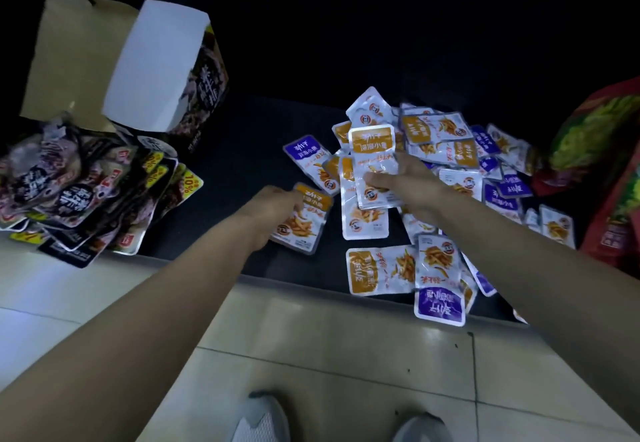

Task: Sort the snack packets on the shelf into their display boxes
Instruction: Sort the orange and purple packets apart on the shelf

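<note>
The person leans over a low, dark shelf (pixel 242 130), both bare arms stretched out. The left hand (pixel 273 206) has its fingers curled round the top edge of a single orange-topped fish-snack packet (pixel 304 225) that lies near the shelf's front. The right hand (pixel 405 182) pinches a small stack of orange-topped packets (pixel 372 154), held just above the loose heap of orange and purple packets (pixel 450 154) spread across the right half of the shelf. One purple packet (pixel 440 303) hangs over the front lip, beside an orange packet lying sideways (pixel 377 270). To the left stands an open display box (pixel 204 95) with dark printing and a raised white flap (pixel 156 64), a brown cardboard flap behind it. In front of that box a spill of dark packets with yellow "10%" tags (pixel 90 192) crowds the shelf's left end. Red and green snack bags (pixel 602 150) press in at the far right, touching the heap. Below are pale floor tiles (pixel 329 355) and the toes of two grey shoes (pixel 263 421).
</note>
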Available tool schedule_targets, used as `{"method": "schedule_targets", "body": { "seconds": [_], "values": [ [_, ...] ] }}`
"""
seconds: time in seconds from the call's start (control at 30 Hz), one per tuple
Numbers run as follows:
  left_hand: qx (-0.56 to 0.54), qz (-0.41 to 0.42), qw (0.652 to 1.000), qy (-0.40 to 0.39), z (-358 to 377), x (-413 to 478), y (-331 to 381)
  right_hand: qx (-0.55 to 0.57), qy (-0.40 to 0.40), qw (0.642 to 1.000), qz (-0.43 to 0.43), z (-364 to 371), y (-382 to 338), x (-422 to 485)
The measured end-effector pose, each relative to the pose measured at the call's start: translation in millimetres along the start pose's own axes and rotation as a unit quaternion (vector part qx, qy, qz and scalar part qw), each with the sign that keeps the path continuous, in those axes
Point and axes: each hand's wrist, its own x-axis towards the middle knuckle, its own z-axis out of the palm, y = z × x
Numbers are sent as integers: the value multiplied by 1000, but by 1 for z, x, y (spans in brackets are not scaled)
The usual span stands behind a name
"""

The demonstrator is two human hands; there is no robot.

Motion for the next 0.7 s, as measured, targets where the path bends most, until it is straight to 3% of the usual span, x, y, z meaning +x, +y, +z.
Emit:
{"method": "schedule_targets", "body": {
  "seconds": [0.17,0.23,0.33,0.43,0.5,0.57,0.63,0.7],
  "values": [
    [-75,88,986,123,-14,0,-6,96,-9,995,-11,27,-7,11],
    [-111,103,984,99,-5,-1,-6,106,-63,992,-17,47,-10,7],
    [-190,97,977,-20,9,-2,-7,56,-119,991,-38,76,-6,4],
    [-168,126,975,68,9,9,-16,-29,-122,989,-79,81,-3,9],
    [-157,118,974,115,1,17,-23,-142,-74,979,-124,72,2,16],
    [-151,99,973,147,-9,22,-28,-277,-56,941,-184,62,13,16],
    [-137,95,974,154,-15,24,-32,-443,-71,863,-231,55,24,13],
    [-118,101,976,156,-18,25,-33,-523,-54,807,-271,49,31,18]
  ]
}}
